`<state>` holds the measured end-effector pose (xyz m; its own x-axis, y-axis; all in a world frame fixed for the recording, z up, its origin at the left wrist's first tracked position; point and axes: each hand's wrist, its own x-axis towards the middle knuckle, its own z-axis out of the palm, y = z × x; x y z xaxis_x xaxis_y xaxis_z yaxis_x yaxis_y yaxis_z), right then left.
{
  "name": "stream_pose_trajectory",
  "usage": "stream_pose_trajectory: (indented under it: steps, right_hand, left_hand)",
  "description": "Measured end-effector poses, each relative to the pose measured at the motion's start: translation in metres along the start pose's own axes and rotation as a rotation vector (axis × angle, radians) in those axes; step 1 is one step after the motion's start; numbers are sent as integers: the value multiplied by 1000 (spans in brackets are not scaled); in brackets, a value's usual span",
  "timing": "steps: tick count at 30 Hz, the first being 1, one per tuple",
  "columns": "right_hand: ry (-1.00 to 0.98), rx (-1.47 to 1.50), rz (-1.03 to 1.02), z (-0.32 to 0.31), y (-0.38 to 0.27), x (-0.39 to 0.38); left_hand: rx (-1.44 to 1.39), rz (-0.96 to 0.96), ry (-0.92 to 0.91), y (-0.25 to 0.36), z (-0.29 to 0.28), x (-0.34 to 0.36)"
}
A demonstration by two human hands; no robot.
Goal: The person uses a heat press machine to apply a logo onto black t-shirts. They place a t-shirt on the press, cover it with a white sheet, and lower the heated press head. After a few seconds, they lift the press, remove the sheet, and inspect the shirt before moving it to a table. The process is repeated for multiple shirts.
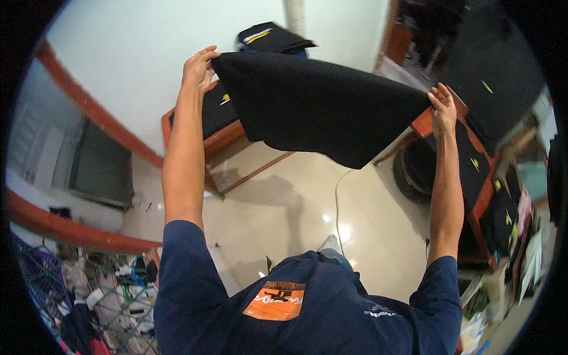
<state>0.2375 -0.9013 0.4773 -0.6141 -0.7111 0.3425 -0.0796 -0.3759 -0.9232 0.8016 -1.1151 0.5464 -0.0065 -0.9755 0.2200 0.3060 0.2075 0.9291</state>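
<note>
Head view — hands (200, 68) spread wavy-edged black cloth (319, 106).

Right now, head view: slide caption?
Black cloth held outstretched between left-hand grip and right-hand grip above pale floor.

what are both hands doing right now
Left hand: closed, pinching one upper corner of the black cloth.
Right hand: closed, pinching the opposite upper corner of the cloth.

Hands (199, 72) (443, 110) wide apart, arms (184, 160) (447, 195) outstretched
</note>
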Motion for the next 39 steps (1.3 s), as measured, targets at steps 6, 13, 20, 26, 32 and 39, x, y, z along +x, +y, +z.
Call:
stream_pose_trajectory:
  steps: [6,13,20,26,32,39]
  right_hand:
    - [-223,43,62,166,42,77]
    - [-546,110,208,361,111,139]
    - [-757,117,189,493,165,139]
    - [-718,237,267,578,193,133]
    - [-686,14,253,680,208,179]
    - [-694,-154,179,776,224,229]
  left_hand:
    - [33,61,234,14,-130,8]
    - [173,79,476,31,-248,38]
    - [296,17,618,22,-318,52]
    - [680,-52,591,31,-389,118]
    - [789,-23,484,52,-456,223]
    - [690,12,532,40,-504,320]
